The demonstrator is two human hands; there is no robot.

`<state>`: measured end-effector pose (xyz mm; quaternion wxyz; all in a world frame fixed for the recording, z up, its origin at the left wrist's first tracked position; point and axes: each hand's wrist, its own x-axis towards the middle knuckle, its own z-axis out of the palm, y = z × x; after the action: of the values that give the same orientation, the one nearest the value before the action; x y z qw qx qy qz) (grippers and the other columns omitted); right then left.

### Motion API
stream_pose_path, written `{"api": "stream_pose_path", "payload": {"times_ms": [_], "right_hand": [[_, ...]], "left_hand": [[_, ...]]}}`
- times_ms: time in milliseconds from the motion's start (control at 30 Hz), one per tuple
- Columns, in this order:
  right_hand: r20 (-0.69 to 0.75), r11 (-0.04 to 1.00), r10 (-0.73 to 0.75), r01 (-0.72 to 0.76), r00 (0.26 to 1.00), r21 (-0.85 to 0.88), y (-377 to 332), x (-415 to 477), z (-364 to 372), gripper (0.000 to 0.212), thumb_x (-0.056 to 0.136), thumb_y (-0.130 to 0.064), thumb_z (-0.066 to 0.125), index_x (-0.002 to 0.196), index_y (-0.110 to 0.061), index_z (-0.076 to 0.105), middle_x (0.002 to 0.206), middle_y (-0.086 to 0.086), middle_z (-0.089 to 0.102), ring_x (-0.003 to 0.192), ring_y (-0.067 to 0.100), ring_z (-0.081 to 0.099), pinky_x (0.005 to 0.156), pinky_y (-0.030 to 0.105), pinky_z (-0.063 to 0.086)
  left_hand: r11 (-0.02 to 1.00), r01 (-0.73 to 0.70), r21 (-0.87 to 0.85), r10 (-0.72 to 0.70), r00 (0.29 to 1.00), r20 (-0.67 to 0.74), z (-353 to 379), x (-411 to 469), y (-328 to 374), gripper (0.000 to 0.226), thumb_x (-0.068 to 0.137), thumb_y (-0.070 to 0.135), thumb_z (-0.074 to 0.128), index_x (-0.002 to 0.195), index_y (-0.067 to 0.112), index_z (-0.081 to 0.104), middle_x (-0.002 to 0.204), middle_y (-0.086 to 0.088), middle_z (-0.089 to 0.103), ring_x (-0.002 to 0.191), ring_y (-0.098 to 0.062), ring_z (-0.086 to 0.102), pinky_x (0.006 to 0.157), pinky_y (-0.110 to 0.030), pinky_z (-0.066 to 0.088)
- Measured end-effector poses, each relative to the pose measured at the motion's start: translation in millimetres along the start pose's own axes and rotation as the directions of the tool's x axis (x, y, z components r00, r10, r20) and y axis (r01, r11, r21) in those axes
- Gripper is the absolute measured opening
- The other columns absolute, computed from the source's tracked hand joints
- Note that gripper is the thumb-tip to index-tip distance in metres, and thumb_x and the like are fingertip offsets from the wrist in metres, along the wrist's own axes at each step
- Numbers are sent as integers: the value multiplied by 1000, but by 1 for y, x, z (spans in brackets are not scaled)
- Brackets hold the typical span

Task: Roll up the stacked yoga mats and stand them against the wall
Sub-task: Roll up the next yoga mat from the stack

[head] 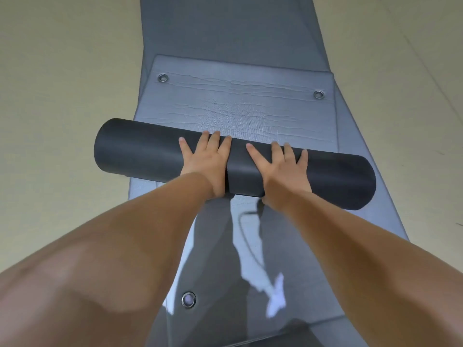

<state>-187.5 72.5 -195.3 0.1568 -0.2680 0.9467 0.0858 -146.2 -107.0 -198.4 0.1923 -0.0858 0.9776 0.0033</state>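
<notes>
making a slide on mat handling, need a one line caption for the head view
Left hand and right hand press flat on a dark rolled mat lying across flat grey mats.

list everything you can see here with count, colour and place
rolled mat: one, black, lying across the frame's middle
unrolled tail: one, grey, just beyond the roll
flat mat underneath: at least one, grey, running near to far; layers unclear
eyelets: three, metal, two at the tail's far corners, one near the bottom
floor: one, beige, both sides
forearms: two, bare, lower frame
left grip: one, bare hand, fingers straight, pressing the roll
right grip: one, bare hand, fingers straight, pressing the roll
</notes>
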Motion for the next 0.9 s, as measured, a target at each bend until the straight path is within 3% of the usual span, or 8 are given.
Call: {"api": "stream_pose_path", "payload": {"times_ms": [100, 200, 300, 400, 633, 767, 900], "right_hand": [[4, 1000, -17, 17, 1000, 21, 4, 4, -2, 126, 80, -34, 82, 159, -47, -16, 166, 16, 18, 154, 39, 17, 120, 67, 14], [-4, 999, -33, 33, 999, 42, 7, 1, -2, 116, 82, -25, 77, 160, -48, -6, 157, 13, 34, 147, 35, 29, 118, 65, 18], [-2, 998, -48, 48, 999, 33, 8, -11, -1, 112, 84, -22, 75, 160, -48, -4, 152, 10, 40, 142, 33, 34, 118, 64, 21], [49, 997, -76, 75, 996, 23, 8, -37, 0, 112, 84, -24, 76, 160, -48, -4, 148, 10, 44, 139, 33, 39, 116, 65, 24], [237, 990, -121, 101, 964, 96, -5, -109, 2, 102, 87, -26, 72, 159, -50, 4, 124, 3, 55, 122, 31, 52, 113, 60, 31], [401, 970, -237, 193, 885, 146, 5, -110, -22, 100, 78, -29, 79, 154, -55, 20, 105, -4, 58, 100, 28, 59, 94, 44, 46], [589, 952, -294, 173, 753, 253, 13, -76, -54, 105, 68, -23, 93, 149, -52, 34, 127, -9, 59, 112, 25, 55, 96, 43, 49]], "left_hand": [[999, -34, -35, 33, 999, -35, 0, 1, -4, 133, 60, 63, 83, 160, 23, 6, 164, -5, 15, 154, -28, 7, 113, -77, 2], [998, -61, -35, 59, 997, -40, -8, -3, -3, 116, 63, 55, 82, 155, 23, 21, 152, -3, 33, 146, -26, 24, 112, -79, 11], [999, -50, -12, 49, 998, -33, -11, -18, 3, 99, 68, 46, 80, 150, 23, 29, 143, -4, 41, 137, -27, 34, 110, -79, 18], [997, -63, -40, 63, 998, -6, -2, -45, 11, 94, 68, 50, 79, 145, 23, 34, 138, -4, 44, 131, -28, 37, 108, -79, 19], [995, -45, -91, 59, 985, 161, 14, -118, 28, 91, 69, 43, 77, 145, 27, 30, 134, 1, 43, 130, -25, 38, 111, -77, 16], [983, -35, -178, 61, 988, 143, 21, -149, 27, 103, 62, 59, 79, 147, 32, 29, 139, 5, 41, 137, -22, 35, 114, -74, 12], [990, 2, -141, 11, 996, 88, 31, -165, 31, 138, 56, 76, 80, 158, 36, -3, 166, -5, 8, 155, -32, 1, 112, -76, 0]]}}
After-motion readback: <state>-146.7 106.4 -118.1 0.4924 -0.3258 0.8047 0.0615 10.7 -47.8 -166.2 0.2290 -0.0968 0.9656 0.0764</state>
